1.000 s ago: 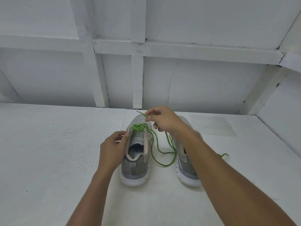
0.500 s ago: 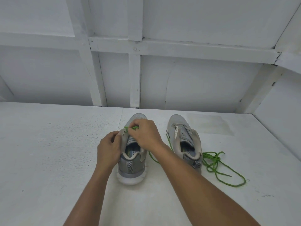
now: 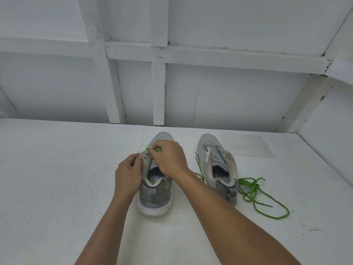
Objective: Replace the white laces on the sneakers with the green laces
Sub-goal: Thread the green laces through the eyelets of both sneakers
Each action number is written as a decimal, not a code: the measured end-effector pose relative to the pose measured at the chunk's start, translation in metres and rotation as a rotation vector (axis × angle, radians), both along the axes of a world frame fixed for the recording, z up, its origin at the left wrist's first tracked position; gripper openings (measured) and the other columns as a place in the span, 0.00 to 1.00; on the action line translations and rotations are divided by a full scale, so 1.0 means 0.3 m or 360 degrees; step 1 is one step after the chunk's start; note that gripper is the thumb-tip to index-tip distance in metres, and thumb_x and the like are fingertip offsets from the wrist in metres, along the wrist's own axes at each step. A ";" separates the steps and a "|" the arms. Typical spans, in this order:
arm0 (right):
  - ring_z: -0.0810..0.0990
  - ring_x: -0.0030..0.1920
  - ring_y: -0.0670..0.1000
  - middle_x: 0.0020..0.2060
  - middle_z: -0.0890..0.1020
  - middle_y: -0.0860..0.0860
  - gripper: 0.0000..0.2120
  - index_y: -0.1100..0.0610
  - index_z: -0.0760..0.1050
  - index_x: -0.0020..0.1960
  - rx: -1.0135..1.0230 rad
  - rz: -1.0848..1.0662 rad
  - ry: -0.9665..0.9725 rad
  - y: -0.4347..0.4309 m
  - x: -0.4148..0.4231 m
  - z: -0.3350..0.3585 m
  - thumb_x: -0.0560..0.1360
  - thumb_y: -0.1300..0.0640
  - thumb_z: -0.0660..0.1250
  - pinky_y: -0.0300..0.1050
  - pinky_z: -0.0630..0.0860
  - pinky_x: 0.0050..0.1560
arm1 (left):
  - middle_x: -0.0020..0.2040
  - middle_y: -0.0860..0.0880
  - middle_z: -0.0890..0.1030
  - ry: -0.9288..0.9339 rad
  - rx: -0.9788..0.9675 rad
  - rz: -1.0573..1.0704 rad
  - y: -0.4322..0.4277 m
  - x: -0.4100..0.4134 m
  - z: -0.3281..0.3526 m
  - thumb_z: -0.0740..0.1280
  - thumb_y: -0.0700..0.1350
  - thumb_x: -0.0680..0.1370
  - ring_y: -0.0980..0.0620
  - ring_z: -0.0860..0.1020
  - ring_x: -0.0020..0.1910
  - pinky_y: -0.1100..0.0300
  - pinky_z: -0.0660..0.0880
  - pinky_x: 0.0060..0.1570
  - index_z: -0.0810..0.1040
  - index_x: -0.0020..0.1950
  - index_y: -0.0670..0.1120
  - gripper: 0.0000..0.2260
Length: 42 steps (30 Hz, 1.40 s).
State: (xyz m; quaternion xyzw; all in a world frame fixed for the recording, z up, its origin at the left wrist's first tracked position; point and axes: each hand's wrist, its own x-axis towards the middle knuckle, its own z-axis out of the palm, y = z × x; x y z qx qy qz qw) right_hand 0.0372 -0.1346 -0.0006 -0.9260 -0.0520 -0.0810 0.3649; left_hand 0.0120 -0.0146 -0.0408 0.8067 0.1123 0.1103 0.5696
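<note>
Two grey sneakers stand heel-toward-me on the white surface. On the left sneaker [image 3: 155, 196] a green lace [image 3: 152, 149] runs through the eyelets. My left hand [image 3: 128, 175] pinches its left eyelet flap. My right hand [image 3: 169, 159] lies over the tongue and pinches the green lace at the flap. The right sneaker [image 3: 219, 169] has no lace in its eyelets. A second green lace [image 3: 254, 192] lies in a loose tangle beside its heel, and a strand of the first lace trails between the sneakers.
The white table [image 3: 57, 188] ends at a white panelled back wall [image 3: 158, 92] just beyond the toes. A side wall [image 3: 332, 142] rises at the right. No white laces are in view.
One second ago my right hand held the lace end up beyond the toe; it has since come down onto the eyelet flap. Little has moved in the last half second.
</note>
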 end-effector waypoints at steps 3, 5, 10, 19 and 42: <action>0.79 0.46 0.50 0.48 0.84 0.49 0.08 0.53 0.83 0.50 -0.0034 0.0006 0.0005 0.004 -0.002 0.002 0.77 0.54 0.65 0.40 0.71 0.43 | 0.44 0.54 0.82 0.0008 -0.0014 -0.0003 0.002 0.000 0.000 0.60 0.45 0.80 0.52 0.79 0.46 0.54 0.74 0.47 0.82 0.50 0.51 0.10; 0.79 0.46 0.51 0.48 0.84 0.49 0.08 0.53 0.83 0.51 -0.0070 0.0017 -0.0001 0.007 -0.004 0.001 0.78 0.54 0.65 0.40 0.70 0.42 | 0.43 0.53 0.83 0.0001 -0.0011 -0.0009 0.002 -0.002 0.003 0.60 0.45 0.80 0.51 0.79 0.46 0.52 0.74 0.48 0.82 0.50 0.51 0.10; 0.79 0.49 0.52 0.51 0.84 0.50 0.10 0.52 0.83 0.53 -0.0143 0.0023 -0.0008 0.016 -0.010 0.005 0.78 0.52 0.65 0.41 0.69 0.43 | 0.43 0.45 0.83 0.0075 -0.0081 -0.0028 0.005 0.005 0.006 0.59 0.45 0.79 0.43 0.80 0.48 0.45 0.76 0.50 0.82 0.45 0.44 0.12; 0.79 0.49 0.52 0.50 0.82 0.50 0.09 0.52 0.81 0.54 -0.0240 0.0014 -0.0019 0.021 -0.030 0.035 0.78 0.53 0.64 0.43 0.71 0.42 | 0.46 0.40 0.84 0.0297 -0.0550 -0.0326 0.053 0.095 0.027 0.64 0.48 0.81 0.41 0.82 0.46 0.45 0.78 0.51 0.79 0.49 0.37 0.14; 0.72 0.57 0.53 0.57 0.68 0.51 0.30 0.55 0.65 0.63 0.0115 -0.0436 0.0034 -0.111 -0.135 -0.078 0.70 0.40 0.72 0.46 0.73 0.54 | 0.36 0.50 0.82 0.0477 0.0641 -0.0866 0.140 0.141 0.163 0.64 0.47 0.80 0.53 0.68 0.30 0.63 0.66 0.28 0.81 0.45 0.44 0.09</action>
